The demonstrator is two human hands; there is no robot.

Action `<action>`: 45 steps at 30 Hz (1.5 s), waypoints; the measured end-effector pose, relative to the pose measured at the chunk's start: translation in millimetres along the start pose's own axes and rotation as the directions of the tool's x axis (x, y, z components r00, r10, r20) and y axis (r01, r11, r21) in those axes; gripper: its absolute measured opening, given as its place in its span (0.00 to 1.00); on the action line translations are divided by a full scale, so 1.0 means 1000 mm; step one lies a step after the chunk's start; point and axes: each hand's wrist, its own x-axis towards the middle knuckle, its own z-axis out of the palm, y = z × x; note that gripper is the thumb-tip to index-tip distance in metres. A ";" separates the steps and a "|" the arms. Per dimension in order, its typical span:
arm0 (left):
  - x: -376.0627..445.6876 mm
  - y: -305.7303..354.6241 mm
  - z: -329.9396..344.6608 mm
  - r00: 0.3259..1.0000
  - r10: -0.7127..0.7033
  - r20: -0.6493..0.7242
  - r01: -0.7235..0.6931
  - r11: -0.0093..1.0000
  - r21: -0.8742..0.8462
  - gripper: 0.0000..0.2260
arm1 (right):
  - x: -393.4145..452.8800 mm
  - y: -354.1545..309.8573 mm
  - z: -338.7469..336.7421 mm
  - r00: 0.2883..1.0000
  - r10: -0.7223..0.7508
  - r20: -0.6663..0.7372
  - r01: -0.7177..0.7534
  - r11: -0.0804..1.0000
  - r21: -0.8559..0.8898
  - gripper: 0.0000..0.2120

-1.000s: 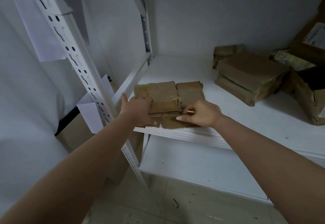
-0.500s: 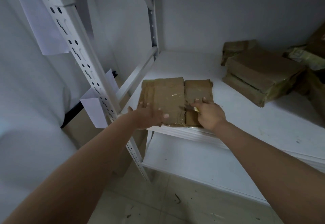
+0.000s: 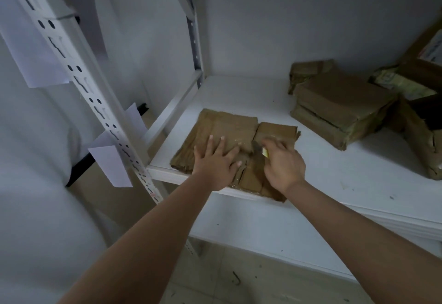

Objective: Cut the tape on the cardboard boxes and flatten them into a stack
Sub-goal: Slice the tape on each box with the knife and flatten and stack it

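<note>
A flattened brown cardboard box [image 3: 229, 127] lies at the front left corner of the white shelf [image 3: 334, 174]. My left hand [image 3: 216, 160] presses flat on it with straight, spread fingers. My right hand [image 3: 283, 164] grips a small cutter with a yellow handle [image 3: 265, 152]; its blade touches the seam between the cardboard flaps. A stack of taped brown boxes [image 3: 339, 105] sits further back on the right.
More brown boxes [image 3: 423, 146] crowd the shelf's right end. A white perforated upright post [image 3: 79, 81] with paper tags stands at the left. A second white shelf [image 3: 275, 232] lies below, above a tiled floor.
My left hand has opened flat and slid further onto the cardboard. My right hand has moved the cutter forward along the seam. The camera has come closer.
</note>
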 end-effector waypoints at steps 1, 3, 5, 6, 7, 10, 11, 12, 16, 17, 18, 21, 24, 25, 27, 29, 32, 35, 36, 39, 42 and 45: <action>0.001 0.004 0.006 1.000 -0.025 0.018 0.025 1.000 -0.012 0.25 | 0.002 0.002 0.003 0.996 0.001 0.084 -0.001 1.000 -0.002 0.25; 0.004 0.009 0.014 0.998 -0.057 0.006 0.057 0.998 -0.017 0.24 | 0.005 0.005 0.011 0.980 0.007 0.197 0.005 0.998 -0.062 0.27; 0.009 0.008 0.014 0.998 -0.062 -0.008 0.061 0.997 -0.035 0.24 | 0.009 0.006 0.019 0.975 0.005 0.221 0.027 0.989 -0.142 0.29; 0.012 0.006 0.013 0.998 -0.063 -0.006 0.062 0.997 -0.041 0.24 | 0.012 0.006 0.021 0.976 0.002 0.217 0.033 0.987 -0.160 0.28; 0.015 0.004 0.011 0.998 -0.066 0.000 0.066 0.997 -0.042 0.25 | 0.015 0.005 0.022 0.978 0.001 0.206 0.034 0.986 -0.162 0.28; 0.021 0.002 0.014 0.997 -0.076 -0.009 0.076 0.997 -0.035 0.25 | 0.022 0.004 0.026 0.985 -0.008 0.172 0.032 0.990 -0.140 0.27; 0.022 0.002 0.015 0.997 -0.080 -0.023 0.080 0.996 -0.029 0.25 | 0.024 0.004 0.027 0.987 -0.011 0.162 0.033 0.991 -0.132 0.27; 0.023 0.002 0.017 0.996 -0.083 -0.035 0.082 0.996 -0.024 0.24 | 0.025 0.005 0.028 0.988 -0.014 0.154 0.033 0.992 -0.123 0.27; 0.028 0.003 0.016 0.995 -0.087 -0.046 0.087 0.996 -0.018 0.24 | 0.029 0.006 0.028 0.990 -0.024 0.139 0.038 0.994 -0.098 0.27; 0.028 0.003 0.015 0.996 -0.087 -0.036 0.087 0.996 -0.017 0.24 | 0.029 0.006 0.028 0.989 -0.024 0.145 0.038 0.995 -0.096 0.27; 0.026 0.004 0.014 0.996 -0.086 -0.021 0.085 0.996 -0.014 0.25 | 0.027 0.007 0.028 0.988 -0.023 0.155 0.038 0.995 -0.097 0.27; 0.024 0.002 0.002 0.998 -0.063 0.018 0.064 0.998 -0.016 0.27 | 0.027 0.007 0.020 0.988 -0.014 0.155 0.030 0.994 -0.103 0.24; 0.031 -0.005 -0.018 0.999 -0.037 0.003 0.037 0.999 0.022 0.34 | 0.036 0.004 0.008 0.998 0.027 0.056 -0.022 0.996 -0.087 0.18; 0.033 -0.006 -0.020 0.999 -0.036 -0.003 0.036 0.999 0.034 0.36 | 0.038 0.003 0.008 0.999 0.035 0.037 -0.032 0.996 -0.081 0.17; 0.034 -0.007 -0.013 0.999 -0.040 0.000 0.040 0.999 0.003 0.37 | 0.036 0.002 0.014 0.999 0.016 0.050 -0.013 0.998 -0.055 0.22; 0.033 -0.007 0.001 0.999 -0.035 0.000 0.035 0.999 -0.003 0.36 | 0.032 0.004 0.022 0.996 -0.015 0.085 0.020 0.998 -0.051 0.29; 0.035 -0.010 0.015 0.999 -0.025 -0.040 0.026 1.000 0.010 0.34 | 0.037 0.008 0.029 0.991 -0.020 0.133 0.031 0.996 -0.084 0.31; 0.038 -0.011 0.018 0.997 -0.031 -0.064 0.031 1.000 0.003 0.34 | 0.044 0.007 0.033 0.979 0.002 0.203 0.029 0.989 -0.148 0.30; 0.039 -0.011 0.019 0.998 -0.032 -0.062 0.032 0.999 0.004 0.34 | 0.044 0.006 0.034 0.978 0.006 0.210 0.028 0.987 -0.157 0.30; 0.039 -0.010 0.019 0.997 -0.027 -0.075 0.028 1.000 0.008 0.33 | 0.043 0.006 0.034 0.978 0.016 0.209 0.019 0.987 -0.161 0.31; 0.039 -0.011 0.018 0.997 -0.026 -0.074 0.027 1.000 0.010 0.34 | 0.044 0.007 0.034 0.978 0.022 0.206 0.013 0.986 -0.164 0.31; 0.043 -0.012 0.016 0.998 -0.025 -0.057 0.025 1.000 0.004 0.36 | 0.048 0.009 0.035 0.975 0.024 0.219 0.009 0.989 -0.149 0.31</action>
